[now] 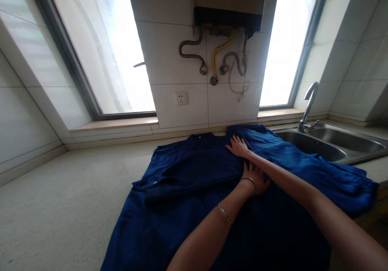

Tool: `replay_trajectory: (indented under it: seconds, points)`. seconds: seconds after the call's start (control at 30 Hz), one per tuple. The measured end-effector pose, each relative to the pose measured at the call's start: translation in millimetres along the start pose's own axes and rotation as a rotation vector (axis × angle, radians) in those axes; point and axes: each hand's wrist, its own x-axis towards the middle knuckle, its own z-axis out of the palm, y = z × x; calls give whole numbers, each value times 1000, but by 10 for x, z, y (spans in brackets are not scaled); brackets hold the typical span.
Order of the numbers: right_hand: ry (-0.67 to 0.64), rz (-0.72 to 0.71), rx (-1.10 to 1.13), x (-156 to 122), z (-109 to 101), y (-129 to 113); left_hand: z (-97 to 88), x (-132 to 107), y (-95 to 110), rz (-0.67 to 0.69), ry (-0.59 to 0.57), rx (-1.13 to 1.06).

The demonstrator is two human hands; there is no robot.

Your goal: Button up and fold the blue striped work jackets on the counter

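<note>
Taking the clock from the middle of the blue shirt [182, 222], with 12 pointing away from the person, the shirt lies spread on the pale counter [60, 206], whose broad, level top probably gives the cloth even support. The collar [200, 139] sits near 12 o'clock, towards the wall [169, 113], so the body of the shirt runs down to the wearer's side.

The right hand [238, 146] rests at about 1 o'clock, its fingers extended and slightly parted. The left hand [255, 178], with a bracelet [249, 179] at the wrist, lies nearer, around 2 to 3 o'clock, its fingers spread. Neither appears to pinch the fabric; flat contact seems suited to pressing over a wide patch. More blue cloth [297, 154] reaches the sink [357, 153] at about 2 o'clock; whether it is a sleeve or another garment cannot be told.
</note>
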Motion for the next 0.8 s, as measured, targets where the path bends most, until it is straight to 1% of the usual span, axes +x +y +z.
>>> replay_trajectory:
  seconds: [0.07,0.17,0.33,0.4,0.43,0.5,0.57,0.67,0.73,0.77,0.8]
  points:
    - [-52,23,20,-45,133,54,-10,-6,-1,21,-9,3]
    - [-78,43,29,-30,220,117,-16,-10,-1,32,-21,8]
    - [-74,39,26,-22,212,116,-39,-41,46,13,24,-4]
    - [-65,42,35,-53,192,100,-67,-141,89,-4,16,-14]
    - [-58,45,45,-72,177,91,-92,-231,113,-2,4,-17]
    - [-24,54,81,-110,126,74,-174,-510,160,43,-26,-21]
    - [45,65,168,-150,42,60,-305,-916,196,136,-41,-25]
    - [192,61,448,-251,-137,42,-532,-1688,228,339,-65,4]
    - [269,51,686,-399,-286,34,-634,-2236,244,433,-39,93]
    - [277,37,804,-511,-373,35,-658,-2503,253,468,-36,148]
    - [256,13,914,-651,-470,43,-665,-2759,261,458,-37,195]
